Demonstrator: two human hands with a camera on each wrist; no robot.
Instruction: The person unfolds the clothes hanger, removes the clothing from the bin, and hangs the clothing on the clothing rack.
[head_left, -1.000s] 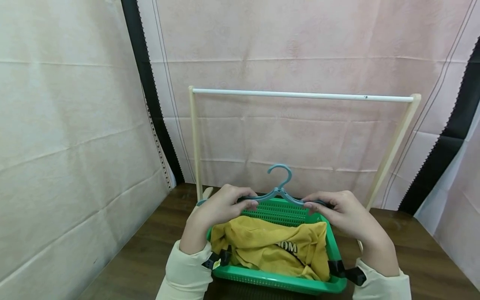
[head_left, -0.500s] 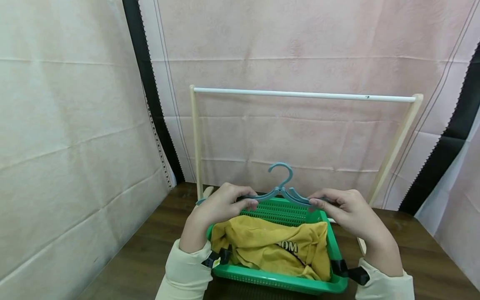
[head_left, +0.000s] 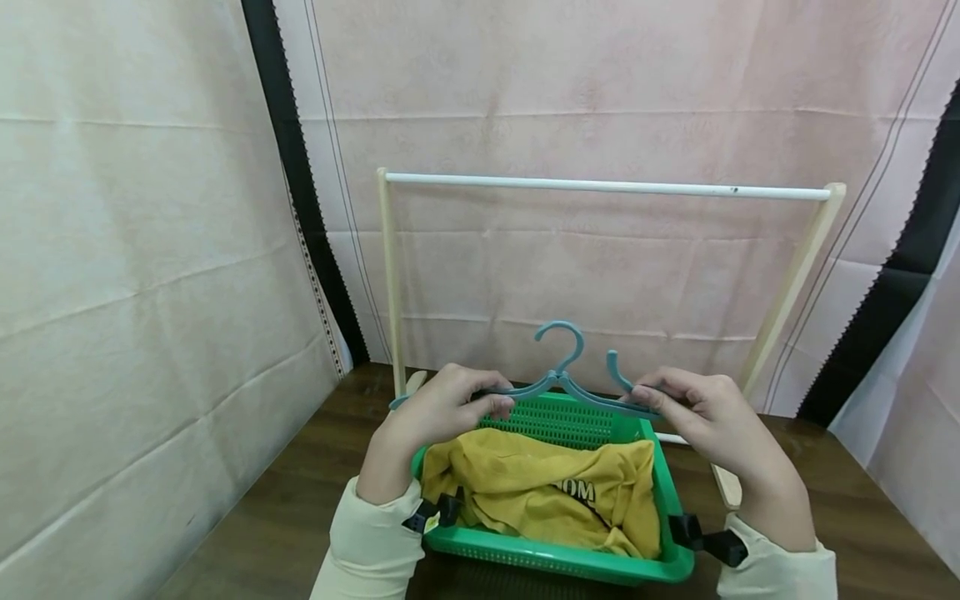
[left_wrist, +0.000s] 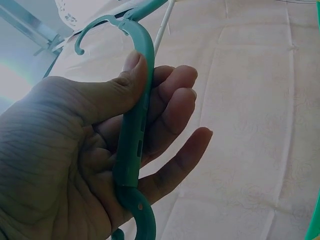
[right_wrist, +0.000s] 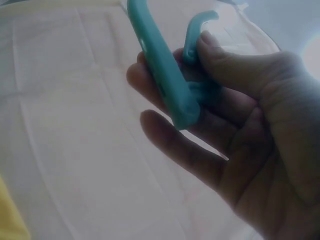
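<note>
A blue folding clothes hanger (head_left: 595, 398) is held level over the green basket, hook upward. My left hand (head_left: 435, 412) grips its left arm; in the left wrist view the thumb presses along the arm (left_wrist: 134, 135), and a curved end piece (left_wrist: 145, 220) sticks out below the palm. With thumb and fingers my right hand (head_left: 708, 412) pinches a small curved end piece (head_left: 617, 371) at the right arm, its tip pointing up. The right wrist view shows this end piece (right_wrist: 194, 37) angled away from the arm (right_wrist: 162, 70), the thumb against it.
Crumpled yellow clothing (head_left: 525, 483) with dark lettering lies in the green basket (head_left: 562, 567) on the brown wooden table (head_left: 300, 517). Behind stands a clothes rack with a white rail (head_left: 600, 185) and cream posts (head_left: 388, 283). Pale fabric walls (head_left: 165, 250) enclose the table.
The right-hand end piece has swung up and out from lying along the hanger arm. My right hand has shifted slightly right; the left hand keeps its grip.
</note>
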